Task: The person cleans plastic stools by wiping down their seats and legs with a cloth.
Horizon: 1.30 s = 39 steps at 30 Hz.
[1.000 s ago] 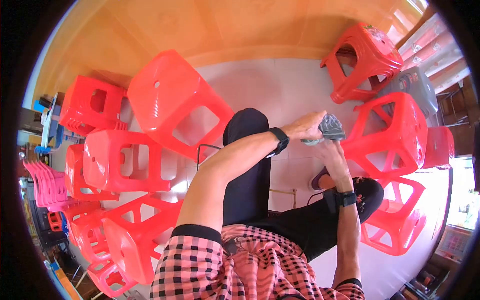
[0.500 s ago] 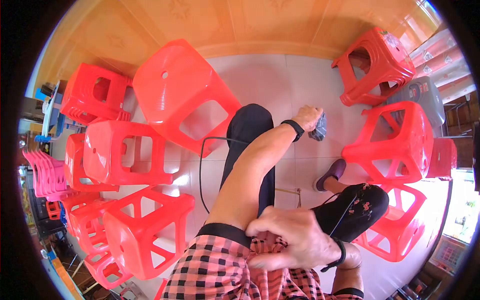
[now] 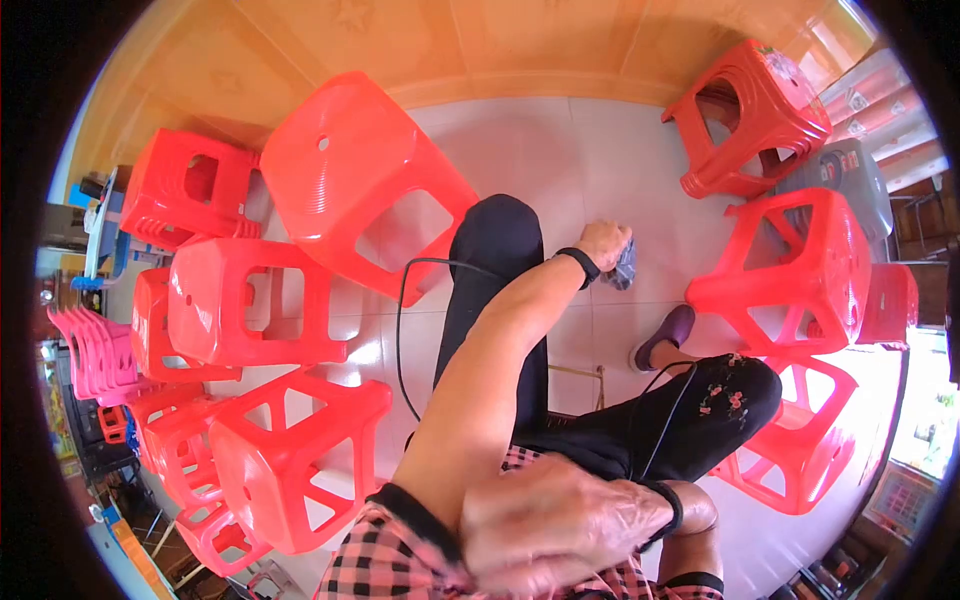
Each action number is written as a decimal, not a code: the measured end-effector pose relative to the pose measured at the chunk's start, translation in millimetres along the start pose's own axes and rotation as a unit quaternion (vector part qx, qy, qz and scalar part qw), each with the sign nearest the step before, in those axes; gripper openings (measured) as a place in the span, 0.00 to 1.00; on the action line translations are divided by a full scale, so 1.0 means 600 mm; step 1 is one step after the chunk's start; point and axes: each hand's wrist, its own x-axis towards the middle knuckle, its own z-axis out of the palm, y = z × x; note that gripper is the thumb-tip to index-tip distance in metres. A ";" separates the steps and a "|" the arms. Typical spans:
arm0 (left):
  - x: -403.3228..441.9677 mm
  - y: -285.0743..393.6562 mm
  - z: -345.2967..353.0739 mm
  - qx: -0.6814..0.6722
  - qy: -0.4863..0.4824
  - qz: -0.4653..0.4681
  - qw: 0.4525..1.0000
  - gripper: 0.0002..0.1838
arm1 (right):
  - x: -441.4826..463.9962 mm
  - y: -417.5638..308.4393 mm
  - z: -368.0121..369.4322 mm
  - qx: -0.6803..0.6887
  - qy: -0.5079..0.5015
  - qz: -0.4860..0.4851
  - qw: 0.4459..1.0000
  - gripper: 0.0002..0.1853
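Cloth [image 3: 624, 268] sits clamped in your left hand [image 3: 603, 243]; whether your blurred right hand [image 3: 565, 520] grips, cannot tell; box label [image 3: 850, 160] illegible.

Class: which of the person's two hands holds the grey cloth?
The left hand, stretched forward, grips the cloth; the right hand, nearer the body, shows none.

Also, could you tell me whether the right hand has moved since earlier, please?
Yes, the right hand has moved down the view, away from the orange wall.
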 end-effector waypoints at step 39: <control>-0.021 -0.006 0.003 -0.005 -0.099 -0.105 0.990 0.27 | 0.024 0.067 -0.081 -0.249 0.063 0.081 0.963 0.13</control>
